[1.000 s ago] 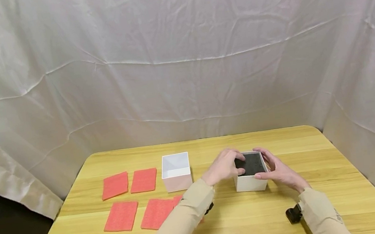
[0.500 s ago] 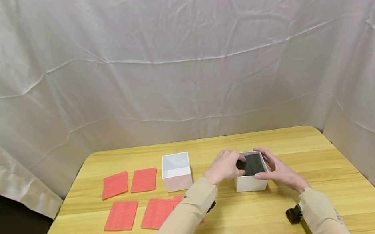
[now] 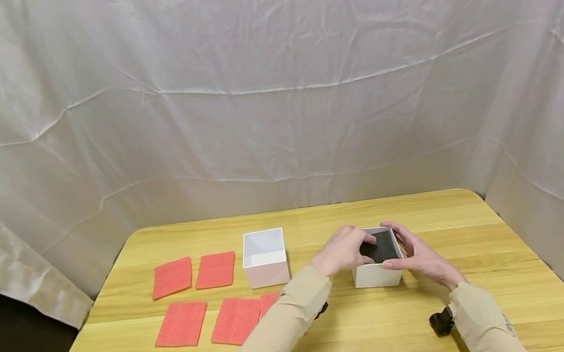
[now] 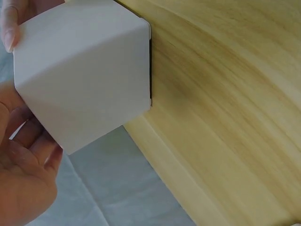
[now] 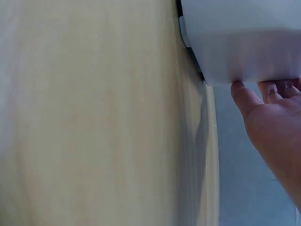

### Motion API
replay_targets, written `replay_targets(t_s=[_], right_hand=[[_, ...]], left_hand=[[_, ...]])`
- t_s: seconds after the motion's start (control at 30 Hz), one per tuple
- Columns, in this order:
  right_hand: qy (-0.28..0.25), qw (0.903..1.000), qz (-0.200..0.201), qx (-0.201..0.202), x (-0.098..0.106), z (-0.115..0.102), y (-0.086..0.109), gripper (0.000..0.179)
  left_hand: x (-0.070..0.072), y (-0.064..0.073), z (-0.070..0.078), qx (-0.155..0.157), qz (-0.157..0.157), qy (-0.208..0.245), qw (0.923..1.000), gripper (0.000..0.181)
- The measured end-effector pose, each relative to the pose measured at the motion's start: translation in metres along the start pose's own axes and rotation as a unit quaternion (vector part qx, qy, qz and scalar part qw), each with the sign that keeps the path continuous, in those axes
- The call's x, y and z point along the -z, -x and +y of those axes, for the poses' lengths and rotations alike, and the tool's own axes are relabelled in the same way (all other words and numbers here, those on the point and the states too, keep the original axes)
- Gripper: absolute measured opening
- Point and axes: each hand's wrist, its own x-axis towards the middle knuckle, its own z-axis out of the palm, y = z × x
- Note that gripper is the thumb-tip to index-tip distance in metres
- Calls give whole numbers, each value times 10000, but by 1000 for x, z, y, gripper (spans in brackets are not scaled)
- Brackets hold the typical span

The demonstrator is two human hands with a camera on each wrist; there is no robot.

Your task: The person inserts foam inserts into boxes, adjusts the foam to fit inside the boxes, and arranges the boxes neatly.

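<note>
In the head view, a white square box [image 3: 376,276] stands right of centre on the table, filled near its top with a dark foam block [image 3: 387,246]. My left hand [image 3: 341,250] reaches over the box's left rim, thumb and fingers curled at the foam's left edge and pinching it. From the other side, my right hand [image 3: 421,258] grips the box, with the thumb along the front rim and fingers behind the right wall. The left wrist view shows the box's outer walls [image 4: 89,80] beside my left hand [image 4: 23,174]. My right hand [image 5: 277,127] meets the box in the right wrist view.
A second white box [image 3: 267,274], open at the top, stands to the left. Several red felt squares [image 3: 181,325] lie on the table's left half, one partly covered by my left sleeve [image 3: 278,334]. Pale curtains [image 3: 277,140] hang behind the wooden table [image 3: 373,345].
My left hand has shifted slightly right, deeper over the box, and the foam's left edge has been pushed rightward under its fingers. The right hand and the box stay in place.
</note>
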Motion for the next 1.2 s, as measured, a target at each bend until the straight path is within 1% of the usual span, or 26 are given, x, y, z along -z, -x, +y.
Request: replay_targets(t_s=[0.17,0.33,0.47,0.63,0.73,0.87,0.93,1.07,1.2], right_hand=[[-4,10000,-34,-17,0,-1,0,83],[40,10000,-23,-33,0,-1,-1,82],[57,10000,12,13,0,-2,-1,81],[81,10000,14,6,0,-2,-1,82],[99,9999,24,-69,-1,-2,0,83],[58,10000,5,-79,-1,-1,0,83],[37,10000,-10,-63,-1,-1,1,84],[68,9999,-5,-94,-1,-2,2,85],[84,9998,-31,-159,-2,-2,2,88]], left_hand=[[-2,-2,0,-229,-54,329,9992,35],[-5,-5,1,-204,-168,526,9983,36],[-6,-9,1,-197,-210,520,9982,33],[-7,-8,-1,-308,-208,525,9979,33],[-7,-6,-3,-431,-147,640,9969,35],[-6,0,-5,-488,-59,988,9939,36],[-4,4,-6,-446,-17,1221,9915,37],[2,13,-7,-265,20,1646,9860,38],[8,25,-10,-104,166,2026,9791,40]])
